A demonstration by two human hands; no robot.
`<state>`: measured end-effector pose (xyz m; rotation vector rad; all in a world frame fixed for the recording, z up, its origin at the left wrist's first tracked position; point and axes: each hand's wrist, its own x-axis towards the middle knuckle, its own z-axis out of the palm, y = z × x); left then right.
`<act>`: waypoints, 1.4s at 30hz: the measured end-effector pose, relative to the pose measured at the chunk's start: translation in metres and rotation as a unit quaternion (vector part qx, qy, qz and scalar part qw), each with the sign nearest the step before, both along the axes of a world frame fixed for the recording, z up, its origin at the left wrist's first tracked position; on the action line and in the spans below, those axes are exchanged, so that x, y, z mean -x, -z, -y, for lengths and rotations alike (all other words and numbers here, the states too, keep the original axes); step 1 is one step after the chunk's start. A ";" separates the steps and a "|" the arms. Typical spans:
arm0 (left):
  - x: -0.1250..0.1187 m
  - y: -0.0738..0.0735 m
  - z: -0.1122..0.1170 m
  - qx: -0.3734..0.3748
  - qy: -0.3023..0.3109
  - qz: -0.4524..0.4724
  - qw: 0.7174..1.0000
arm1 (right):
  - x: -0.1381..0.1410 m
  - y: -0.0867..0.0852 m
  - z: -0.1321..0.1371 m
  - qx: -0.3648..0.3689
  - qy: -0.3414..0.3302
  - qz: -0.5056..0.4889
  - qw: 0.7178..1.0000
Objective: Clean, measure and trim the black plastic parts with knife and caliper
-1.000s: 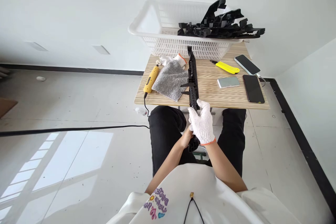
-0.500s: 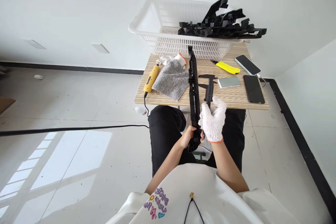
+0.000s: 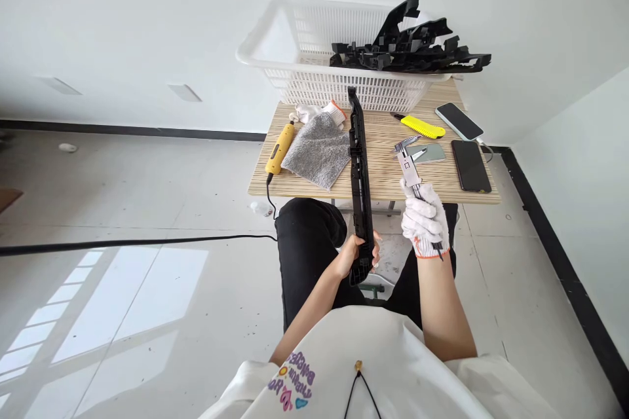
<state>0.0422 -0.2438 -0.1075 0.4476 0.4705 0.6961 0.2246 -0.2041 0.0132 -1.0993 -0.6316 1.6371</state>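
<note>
My bare left hand (image 3: 352, 255) grips the lower end of a long black plastic part (image 3: 361, 190), which stands nearly upright in the view, its top reaching over the table. In a white knit glove with an orange cuff, my right hand (image 3: 424, 217) is closed around a caliper (image 3: 409, 169). The caliper's jaws point away from me, over a pale flat rectangular device (image 3: 430, 153); its thin tail end sticks out below the glove. A gap separates the caliper from the black part.
The striped wooden table (image 3: 383, 177) bears a white basket (image 3: 289, 78) with several black plastic parts (image 3: 407, 46). Also there: a yellow corded tool (image 3: 281, 149), grey cloth (image 3: 317, 152), white glove (image 3: 305, 111), yellow utility knife (image 3: 422, 126) and two phones (image 3: 459, 120). A black cable (image 3: 147, 242) crosses the floor side.
My right hand has moved right, away from the black part, and now wraps around the caliper, turned so its metal face shows. My left hand still holds the part.
</note>
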 end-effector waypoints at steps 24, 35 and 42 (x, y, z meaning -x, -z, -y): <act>0.067 -0.092 -0.056 -0.040 -0.292 -0.188 0.937 | 0.020 -0.014 -0.020 0.109 -0.174 0.130 0.970; 0.042 -0.082 -0.036 -0.156 -0.159 -0.153 0.963 | 0.020 -0.005 0.043 0.019 0.062 0.199 0.978; 0.001 -0.061 -0.050 -0.160 -0.120 -0.160 0.967 | 0.067 0.007 0.064 -0.043 0.057 0.334 0.940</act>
